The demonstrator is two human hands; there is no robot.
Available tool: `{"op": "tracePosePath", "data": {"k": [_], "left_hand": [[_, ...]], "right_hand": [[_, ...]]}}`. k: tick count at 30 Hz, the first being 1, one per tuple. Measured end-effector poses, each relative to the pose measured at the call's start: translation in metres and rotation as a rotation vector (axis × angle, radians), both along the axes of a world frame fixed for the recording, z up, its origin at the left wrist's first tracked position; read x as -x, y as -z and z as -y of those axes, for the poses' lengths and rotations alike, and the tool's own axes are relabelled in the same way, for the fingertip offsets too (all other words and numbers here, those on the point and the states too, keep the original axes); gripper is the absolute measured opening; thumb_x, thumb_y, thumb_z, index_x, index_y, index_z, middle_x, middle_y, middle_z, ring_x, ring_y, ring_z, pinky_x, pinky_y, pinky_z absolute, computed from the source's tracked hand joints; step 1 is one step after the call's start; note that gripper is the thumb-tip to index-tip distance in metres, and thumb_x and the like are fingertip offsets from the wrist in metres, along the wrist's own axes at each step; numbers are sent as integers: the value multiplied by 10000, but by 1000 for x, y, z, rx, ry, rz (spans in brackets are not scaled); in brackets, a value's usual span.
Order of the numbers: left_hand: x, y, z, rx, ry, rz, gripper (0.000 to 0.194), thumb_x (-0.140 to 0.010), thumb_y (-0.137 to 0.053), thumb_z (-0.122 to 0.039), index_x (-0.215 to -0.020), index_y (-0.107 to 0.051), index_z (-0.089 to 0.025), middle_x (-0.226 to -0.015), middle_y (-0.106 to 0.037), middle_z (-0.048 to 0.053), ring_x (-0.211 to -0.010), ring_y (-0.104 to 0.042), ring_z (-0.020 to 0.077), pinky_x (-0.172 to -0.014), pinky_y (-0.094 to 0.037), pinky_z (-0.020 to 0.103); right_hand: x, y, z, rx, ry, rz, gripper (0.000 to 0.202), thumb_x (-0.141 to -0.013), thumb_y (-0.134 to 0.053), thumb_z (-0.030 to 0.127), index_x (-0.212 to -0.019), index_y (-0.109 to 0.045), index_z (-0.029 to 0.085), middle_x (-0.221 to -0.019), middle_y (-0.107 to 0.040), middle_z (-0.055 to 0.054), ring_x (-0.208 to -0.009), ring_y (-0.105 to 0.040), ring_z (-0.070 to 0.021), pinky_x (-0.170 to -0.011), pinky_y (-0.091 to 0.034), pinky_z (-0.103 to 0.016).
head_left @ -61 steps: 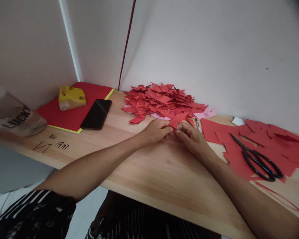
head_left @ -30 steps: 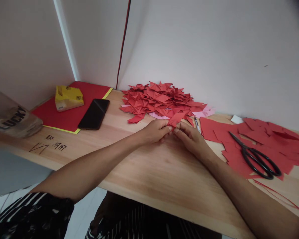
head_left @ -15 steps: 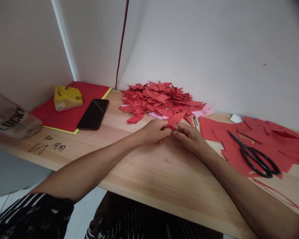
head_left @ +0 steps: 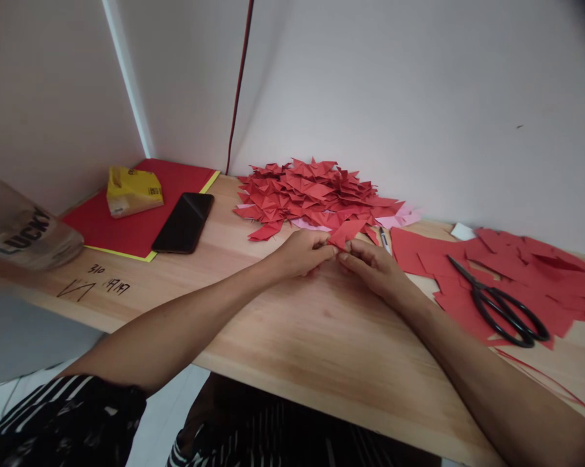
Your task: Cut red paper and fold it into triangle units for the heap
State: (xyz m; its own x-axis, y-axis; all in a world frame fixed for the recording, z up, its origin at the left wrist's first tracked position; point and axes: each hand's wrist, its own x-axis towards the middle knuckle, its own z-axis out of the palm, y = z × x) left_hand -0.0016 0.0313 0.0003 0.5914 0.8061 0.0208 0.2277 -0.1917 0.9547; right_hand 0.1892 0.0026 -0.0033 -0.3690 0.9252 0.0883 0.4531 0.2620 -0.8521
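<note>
A small folded piece of red paper (head_left: 347, 231) is pinched between my two hands, over the middle of the wooden table (head_left: 292, 350). My left hand (head_left: 305, 251) grips its left lower corner with thumb and fingers. On the other side, my right hand (head_left: 369, 261) is closed on the lower right edge, fingers curled. The fingertips of both hands nearly meet and hide the paper's lower part. Just behind them lies a heap of folded red paper pieces (head_left: 312, 188), with some pink ones (head_left: 406, 214) at its edge.
Black-handled scissors (head_left: 504, 308) lie on loose red paper sheets (head_left: 530, 272) at the right. A pen (head_left: 384, 239) rests beyond my right hand. Leftward are a phone (head_left: 184, 222), a yellow packet (head_left: 135, 191) on a red folder (head_left: 102, 227), and a clear container (head_left: 34, 233) marked LUCKY.
The red paper between my fingers has tipped slightly lower. Both hands stay in nearly the same place, and the rest of the table looks unchanged.
</note>
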Motion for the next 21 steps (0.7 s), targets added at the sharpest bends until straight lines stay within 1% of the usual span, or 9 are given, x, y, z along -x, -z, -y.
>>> {"op": "tracePosePath", "data": {"k": [2,6,8,10,13,15,17,21], "left_hand": [[-1,-2,1,17,0,40,215,-879,-457,-188,-668,-488,-157,-499,-498,-54,-373,-467,46,-363,-331,141],[-3,-6,0,128,5,41,223,-887,-416,-133,-680,-498,-146,-499,-505,-51,-355,-473,49,-341,-327,141],[-5,-5,-1,183,12,63,219,-890,-396,-118,-698,-497,-143,-520,-523,-44,-368,-504,59,-338,-341,143],[-5,-2,-2,218,13,122,167,-891,-416,-120,-751,-505,-140,-559,-556,-35,-405,-551,73,-361,-387,149],[-6,2,-3,214,12,230,33,-857,-553,-142,-841,-529,-127,-636,-625,-11,-492,-607,79,-456,-480,168],[-5,4,-3,194,10,274,78,-824,-616,-134,-848,-544,-115,-674,-656,11,-545,-629,78,-527,-517,181],[-4,3,-2,184,2,287,77,-812,-617,-105,-835,-544,-110,-671,-665,19,-557,-631,78,-556,-524,189],[-4,0,0,174,3,267,122,-812,-583,-67,-864,-493,-130,-637,-662,10,-548,-637,95,-540,-511,196]], "right_hand": [[1,-1,1,20,-11,-13,242,-916,-503,333,-709,-500,206,-675,-456,26,-633,-409,-133,-595,-303,-284],[2,-4,1,48,-16,-64,270,-944,-458,347,-719,-509,208,-693,-492,17,-662,-444,-139,-632,-335,-284],[1,-5,2,40,-7,-61,284,-945,-458,342,-699,-506,208,-692,-506,12,-672,-457,-142,-644,-345,-284],[1,-5,1,29,8,-52,300,-940,-466,341,-673,-498,209,-680,-511,11,-672,-463,-145,-648,-350,-285],[0,-2,0,21,10,-74,297,-932,-477,353,-672,-493,211,-673,-516,11,-669,-475,-147,-648,-360,-286],[1,1,-1,14,15,-76,286,-927,-490,368,-689,-506,210,-675,-523,8,-666,-478,-147,-637,-365,-286],[1,3,-1,-6,34,-60,284,-917,-513,387,-698,-521,207,-666,-521,7,-647,-466,-142,-616,-364,-282],[5,2,1,-32,61,-56,305,-924,-507,395,-687,-538,206,-661,-539,4,-635,-474,-138,-612,-378,-280]]}}
